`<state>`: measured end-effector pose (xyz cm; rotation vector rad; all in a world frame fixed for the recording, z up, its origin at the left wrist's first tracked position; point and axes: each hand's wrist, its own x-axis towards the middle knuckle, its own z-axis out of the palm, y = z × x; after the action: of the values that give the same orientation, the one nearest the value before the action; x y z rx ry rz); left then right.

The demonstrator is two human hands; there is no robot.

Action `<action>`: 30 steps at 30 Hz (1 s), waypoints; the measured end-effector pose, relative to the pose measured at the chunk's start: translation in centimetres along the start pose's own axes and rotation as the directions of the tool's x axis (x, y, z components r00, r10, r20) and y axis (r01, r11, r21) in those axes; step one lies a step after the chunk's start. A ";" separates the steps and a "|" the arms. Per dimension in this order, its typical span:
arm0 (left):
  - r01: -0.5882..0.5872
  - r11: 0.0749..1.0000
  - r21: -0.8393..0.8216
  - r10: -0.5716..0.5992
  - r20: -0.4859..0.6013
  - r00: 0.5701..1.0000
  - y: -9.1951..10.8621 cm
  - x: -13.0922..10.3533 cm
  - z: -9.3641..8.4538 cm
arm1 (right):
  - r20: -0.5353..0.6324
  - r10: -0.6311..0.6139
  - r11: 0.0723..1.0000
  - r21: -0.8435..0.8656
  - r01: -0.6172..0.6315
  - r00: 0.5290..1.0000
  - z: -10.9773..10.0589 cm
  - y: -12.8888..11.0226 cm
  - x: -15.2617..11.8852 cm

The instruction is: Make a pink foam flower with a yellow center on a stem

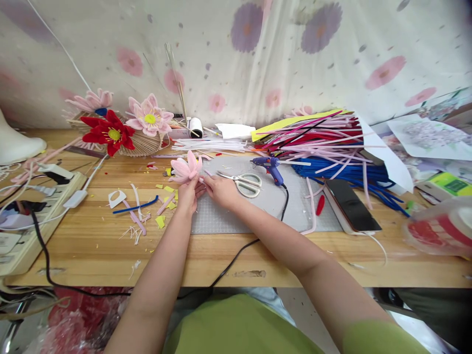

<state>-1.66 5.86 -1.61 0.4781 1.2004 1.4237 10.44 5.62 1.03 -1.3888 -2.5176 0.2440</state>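
A pink fuzzy flower [186, 168] is held at its base by my left hand [189, 195], its petals pointing up and away from me. Close beside it, my right hand [220, 191] has its fingers pinched at the flower's underside, on a small pinkish piece partly hidden by the fingertips. Both hands are over the left part of a grey cutting mat [221, 220]. Scissors [248, 185] with pale handles lie just right of my right hand, and a blue glue gun [272, 169] rests beyond them.
Finished flowers, one red [113, 133], stand at the back left. A power strip [40, 221] sits at the left edge. Pipe cleaners [317, 132] are piled at the back right, near a phone [350, 202]. A black cable [236, 259] crosses the table front.
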 end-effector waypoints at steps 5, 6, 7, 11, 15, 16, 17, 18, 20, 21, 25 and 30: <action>0.004 1.000 0.015 -0.004 0.025 1.000 -0.1 0.1 0.1 | 0.030 0.024 1.000 -0.013 -0.023 0.999 0.1 -0.1 0.0; 0.001 1.000 0.019 -0.001 0.023 1.000 -0.1 0.1 0.1 | 0.029 0.023 1.000 -0.012 -0.023 0.999 0.1 -0.1 0.0; -0.002 1.000 0.022 0.002 0.017 1.000 -0.1 0.1 0.1 | 0.028 0.022 1.000 -0.010 -0.022 0.999 0.1 -0.1 0.0; -0.010 1.000 0.021 0.010 0.021 1.000 -0.2 0.1 0.2 | 0.026 0.030 1.000 0.003 -0.030 0.999 0.2 0.0 0.2; 0.018 1.000 0.023 -0.020 0.066 0.998 -0.1 0.0 0.2 | -0.008 0.064 0.998 0.015 -0.064 0.998 0.4 0.4 0.2; 0.028 0.999 0.016 -0.029 0.060 0.998 0.0 0.0 0.2 | -0.016 0.072 0.997 0.013 -0.072 0.997 0.4 0.6 0.1; 0.036 0.999 0.005 -0.036 0.046 0.998 0.1 0.0 0.2 | -0.022 0.077 0.997 0.008 -0.077 0.997 0.5 0.8 0.1; 0.041 0.999 -0.009 -0.041 0.030 0.999 0.1 0.0 0.2 | -0.027 0.079 0.997 0.004 -0.078 0.997 0.5 0.9 0.0; 0.043 0.999 -0.034 -0.043 0.009 0.999 0.2 0.0 0.2 | -0.033 0.075 0.997 -0.002 -0.075 0.997 0.6 1.1 -0.1; 0.040 0.998 -0.041 -0.040 0.005 0.999 0.2 0.0 0.2 | -0.033 0.071 0.997 -0.002 -0.071 0.997 0.6 1.2 -0.1; 0.016 0.998 -0.058 -0.015 0.009 1.000 0.2 0.2 0.0 | -0.029 0.052 0.998 0.028 -0.052 0.998 0.6 1.4 -0.1; -0.035 0.993 -0.113 0.042 0.059 0.997 0.0 0.4 -0.1 | -0.037 0.004 0.982 0.188 0.003 0.999 -0.2 3.1 -0.6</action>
<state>-1.80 6.15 -1.81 0.4659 1.0613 1.4898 13.31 6.74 0.27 -1.3073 -2.3938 0.4398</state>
